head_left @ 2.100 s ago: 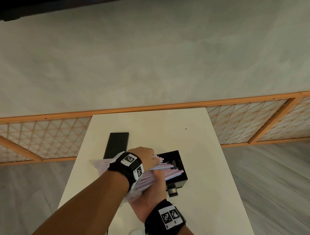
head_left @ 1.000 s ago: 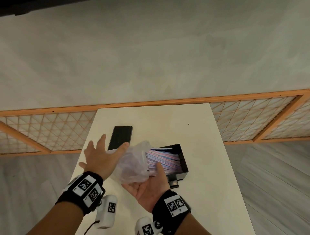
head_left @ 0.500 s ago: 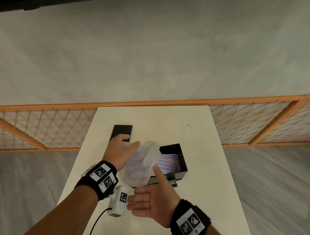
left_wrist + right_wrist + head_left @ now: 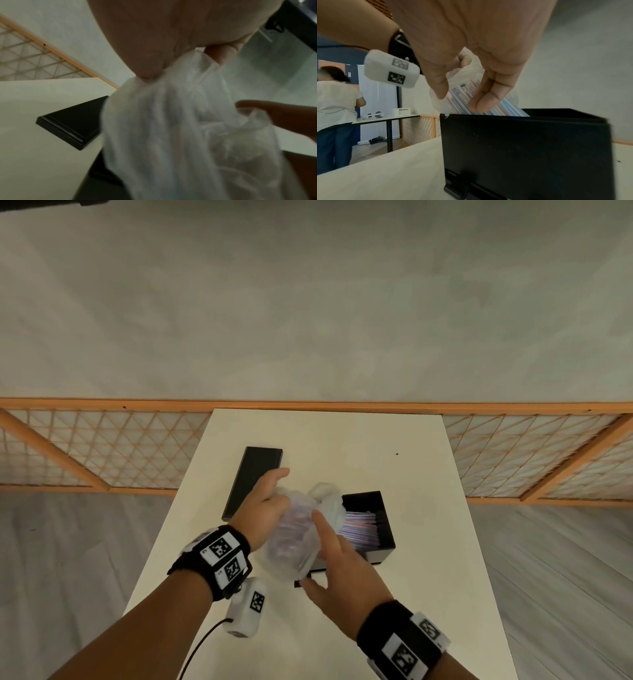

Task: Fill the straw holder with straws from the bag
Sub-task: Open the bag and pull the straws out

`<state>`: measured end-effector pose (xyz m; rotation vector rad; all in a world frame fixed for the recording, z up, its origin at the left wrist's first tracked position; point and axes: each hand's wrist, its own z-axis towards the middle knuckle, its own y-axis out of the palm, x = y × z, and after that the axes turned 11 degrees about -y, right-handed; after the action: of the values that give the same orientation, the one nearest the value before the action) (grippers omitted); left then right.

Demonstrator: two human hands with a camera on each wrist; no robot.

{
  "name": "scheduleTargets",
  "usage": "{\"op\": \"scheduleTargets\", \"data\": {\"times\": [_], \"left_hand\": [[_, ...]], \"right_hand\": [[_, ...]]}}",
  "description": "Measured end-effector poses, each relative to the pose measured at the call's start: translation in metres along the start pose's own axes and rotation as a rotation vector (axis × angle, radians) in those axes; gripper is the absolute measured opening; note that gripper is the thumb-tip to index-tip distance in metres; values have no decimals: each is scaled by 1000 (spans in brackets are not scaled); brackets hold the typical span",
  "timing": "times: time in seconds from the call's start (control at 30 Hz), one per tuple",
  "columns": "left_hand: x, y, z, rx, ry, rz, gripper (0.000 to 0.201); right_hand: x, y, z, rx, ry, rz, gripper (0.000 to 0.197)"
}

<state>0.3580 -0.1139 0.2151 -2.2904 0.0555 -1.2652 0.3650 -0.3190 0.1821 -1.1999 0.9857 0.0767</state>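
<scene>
A white table bears a black lid, backed by an orange lattice railing.

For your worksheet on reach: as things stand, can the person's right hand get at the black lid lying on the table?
Probably not directly: the lid lies beyond the left hand and the bag it grips, both between it and the right hand.

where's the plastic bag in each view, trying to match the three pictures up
Head: the plastic bag is at centre, between the left hand and right hand, just left of the black straw holder.
Left wrist: the bag fills the lower middle, hanging from the pinching fingers.
Right wrist: only a white edge shows behind the fingers, around the straws.
Shared landmark: the white table, seen in all three.
</scene>
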Motion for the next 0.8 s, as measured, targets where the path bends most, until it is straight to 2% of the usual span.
{"op": "scheduleTargets", "data": {"times": [0.07, 0.13, 0.2, 0.23, 0.3, 0.33, 0.37, 0.43, 0.47, 0.6, 0.8], "left_hand": [[1, -4, 2, 49, 38, 44, 54], [-2, -11, 3, 110, 63, 124, 43], [-9, -17, 5, 237, 44, 181, 28], [-13, -20, 4, 302, -4, 176, 27], [-21, -27, 3, 330, -171, 113, 49], [-26, -30, 3, 301, -236, 94, 51], [-29, -31, 2, 265, -251, 111, 43], [-34, -33, 0, 278, -170, 200, 24], [-34, -35, -2, 317, -113, 229, 22], [-23, -47, -13, 462, 44, 199, 22], [1, -75, -26, 513, 124, 88, 24]], "right_hand": [[-5, 2, 14, 28, -24, -51, 76], [-12, 0, 26, 29, -30, -108, 51], [-17, -3, 37, 27, -20, -124, 32], [-19, -4, 42, 22, -10, -112, 27], [-22, -6, 51, 8, -1, -67, 25], [-23, -7, 54, 15, -13, -45, 24], [-25, -7, 57, 25, -34, -23, 22], [-30, -7, 59, 45, -88, 25, 16], [-34, -7, 60, 56, -109, 43, 14], [-45, -5, 57, 94, -140, 87, 16], [-61, 6, 48, 126, -178, 94, 30]]}}
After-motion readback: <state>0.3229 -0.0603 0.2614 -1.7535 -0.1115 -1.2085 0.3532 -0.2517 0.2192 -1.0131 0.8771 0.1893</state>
